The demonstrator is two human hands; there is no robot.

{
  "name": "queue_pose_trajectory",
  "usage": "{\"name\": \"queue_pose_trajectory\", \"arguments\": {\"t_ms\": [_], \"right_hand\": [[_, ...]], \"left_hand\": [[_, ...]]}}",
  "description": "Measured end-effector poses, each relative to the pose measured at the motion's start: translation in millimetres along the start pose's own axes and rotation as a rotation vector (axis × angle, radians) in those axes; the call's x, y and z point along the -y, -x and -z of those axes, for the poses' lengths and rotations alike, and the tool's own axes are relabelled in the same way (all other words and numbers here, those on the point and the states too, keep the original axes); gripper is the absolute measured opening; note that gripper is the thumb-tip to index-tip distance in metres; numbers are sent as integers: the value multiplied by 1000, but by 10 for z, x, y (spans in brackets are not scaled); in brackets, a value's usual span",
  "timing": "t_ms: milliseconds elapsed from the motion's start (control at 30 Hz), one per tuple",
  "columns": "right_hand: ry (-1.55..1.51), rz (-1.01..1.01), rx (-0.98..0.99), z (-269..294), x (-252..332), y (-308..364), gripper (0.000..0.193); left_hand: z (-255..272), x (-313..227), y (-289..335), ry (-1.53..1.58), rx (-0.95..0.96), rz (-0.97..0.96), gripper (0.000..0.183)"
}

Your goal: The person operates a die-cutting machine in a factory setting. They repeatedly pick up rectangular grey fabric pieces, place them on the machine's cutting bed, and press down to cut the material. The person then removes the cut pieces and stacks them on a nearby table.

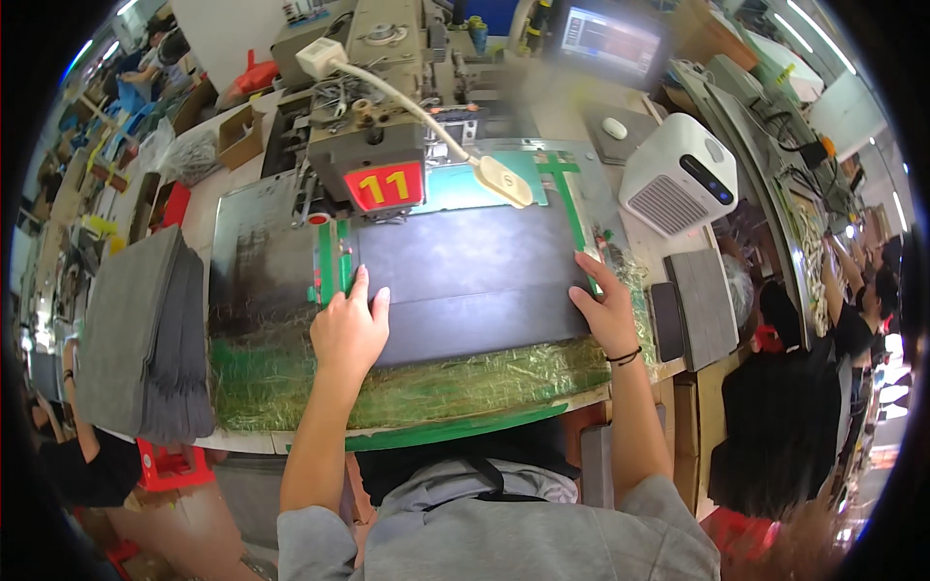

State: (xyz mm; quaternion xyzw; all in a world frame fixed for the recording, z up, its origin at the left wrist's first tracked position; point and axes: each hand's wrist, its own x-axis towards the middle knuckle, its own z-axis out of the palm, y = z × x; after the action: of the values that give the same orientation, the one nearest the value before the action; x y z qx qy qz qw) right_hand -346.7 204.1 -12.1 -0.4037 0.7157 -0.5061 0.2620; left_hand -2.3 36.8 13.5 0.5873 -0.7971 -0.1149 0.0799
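Note:
A dark grey rectangular panel of flat sheet material (465, 281) lies on the worktable, under the head of a sewing-type machine (366, 160). A crease or seam runs across it. At the panel's left edge is my left hand (349, 329), index finger and thumb stretched out and apart, the other fingers partly hidden. My right hand (608, 315) touches the right edge, thumb and index finger spread toward the panel. Strips of green tape (572, 208) mark the table on both sides of the panel. A white gooseneck lamp (502, 181) lights it from above.
Stacks of grey sheets stand left (136, 339) and right (699, 305). A dark phone (666, 321) lies by the right stack. Beyond are a white boxy appliance (678, 174), a mouse (613, 128) and a lit screen (608, 44). Other people work at both sides.

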Motion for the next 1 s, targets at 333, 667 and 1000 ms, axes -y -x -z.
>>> {"name": "queue_pose_trajectory", "arguments": {"t_ms": [333,667,1000], "right_hand": [[355,22,-298,373,64,150,27],[938,-61,-485,1812,-768,732,30],[1150,-118,-272,1907,-582,595,69]], "left_hand": [[-14,27,-4,-23,-35,-19,54],[-42,8,-9,2,-17,-30,56],[101,-157,34,-109,34,26,53]]}}
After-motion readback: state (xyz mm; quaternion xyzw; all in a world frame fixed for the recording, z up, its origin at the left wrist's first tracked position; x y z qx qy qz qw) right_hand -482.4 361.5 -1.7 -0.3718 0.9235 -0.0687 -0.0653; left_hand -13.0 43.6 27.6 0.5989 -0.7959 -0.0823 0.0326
